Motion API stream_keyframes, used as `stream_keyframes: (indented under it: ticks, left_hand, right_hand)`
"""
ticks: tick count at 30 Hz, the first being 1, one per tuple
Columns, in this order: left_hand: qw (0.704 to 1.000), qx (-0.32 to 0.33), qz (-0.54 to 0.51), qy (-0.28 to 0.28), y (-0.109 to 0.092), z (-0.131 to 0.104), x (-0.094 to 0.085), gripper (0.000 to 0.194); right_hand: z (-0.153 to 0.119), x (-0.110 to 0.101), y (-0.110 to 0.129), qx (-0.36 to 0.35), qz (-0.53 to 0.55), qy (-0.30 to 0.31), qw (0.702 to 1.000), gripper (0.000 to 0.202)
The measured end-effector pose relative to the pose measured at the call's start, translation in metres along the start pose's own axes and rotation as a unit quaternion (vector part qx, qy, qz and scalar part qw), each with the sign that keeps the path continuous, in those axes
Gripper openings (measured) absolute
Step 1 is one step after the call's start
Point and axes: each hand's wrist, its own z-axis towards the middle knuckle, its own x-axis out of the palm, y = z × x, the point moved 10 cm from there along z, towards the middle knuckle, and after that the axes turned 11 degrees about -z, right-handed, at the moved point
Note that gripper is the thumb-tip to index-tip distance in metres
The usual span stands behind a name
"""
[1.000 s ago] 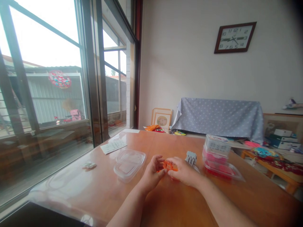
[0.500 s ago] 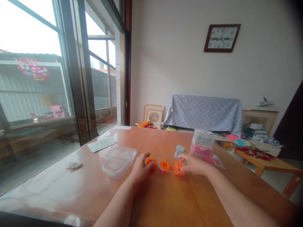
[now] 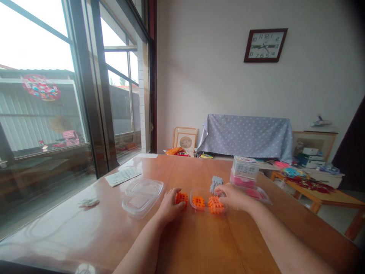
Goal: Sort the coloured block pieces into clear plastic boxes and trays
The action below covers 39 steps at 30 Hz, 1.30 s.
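On the table, my left hand (image 3: 170,206) is closed round the side of an orange lattice-like plastic block (image 3: 181,198), thumb in front and fingers behind. To its right sits a clear plastic container (image 3: 192,205) with another orange block (image 3: 199,202) in it. My right hand (image 3: 234,196) hovers at the container's right side, thumb and fingers apart, just above a third orange block (image 3: 216,204). Behind those fingertips stands a grey piece of similar texture (image 3: 216,182), partly covered by the hand.
Left of my left hand lie clear plastic lids (image 3: 144,196), a printed sheet (image 3: 123,176) and a small crumpled item (image 3: 89,202). At the right, stacked boxes (image 3: 244,169) stand beside a clear tray with something pink (image 3: 255,193). A window (image 3: 37,114) borders the left.
My right hand's thumb has come up off the right orange block, which now shows more fully. The left hand stays at its block, and the view has shifted slightly.
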Motion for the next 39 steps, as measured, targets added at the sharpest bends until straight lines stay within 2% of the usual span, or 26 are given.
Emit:
stream_keyframes:
  ticks: [3, 6, 9, 12, 19, 26, 39]
  left_hand:
    - [1.0, -0.015, -0.006, 0.011, 0.002, 0.0, 0.003, 0.056]
    - [1.0, -0.023, -0.012, 0.009, 0.003, -0.001, 0.003, 0.057]
    - [1.0, -0.023, -0.01, 0.006, 0.005, 0.0, 0.003, 0.057]
    - [1.0, -0.022, -0.008, 0.005, 0.007, 0.0, 0.003, 0.056]
    - [1.0, -0.015, 0.007, 0.007, 0.009, 0.002, 0.005, 0.053]
    - [1.0, -0.016, -0.011, 0.001, 0.008, 0.001, 0.002, 0.053]
    - [1.0, -0.003, -0.011, 0.003, 0.006, 0.001, 0.003, 0.05]
  right_hand:
    - [-0.001, 0.001, 0.016, -0.03, -0.032, -0.002, 0.999, 0.034]
    - [-0.004, 0.005, 0.026, -0.029, -0.071, 0.007, 0.997, 0.03]
    - [-0.007, 0.005, 0.032, -0.024, -0.095, 0.009, 0.995, 0.037]
    - [-0.01, 0.003, 0.031, -0.019, -0.083, 0.007, 0.996, 0.044]
    - [-0.007, 0.003, 0.025, -0.005, -0.051, -0.022, 0.998, 0.034]
    - [-0.006, 0.008, 0.031, -0.003, -0.095, -0.003, 0.996, 0.04]
    - [-0.008, 0.007, 0.022, 0.015, -0.081, -0.031, 0.996, 0.04]
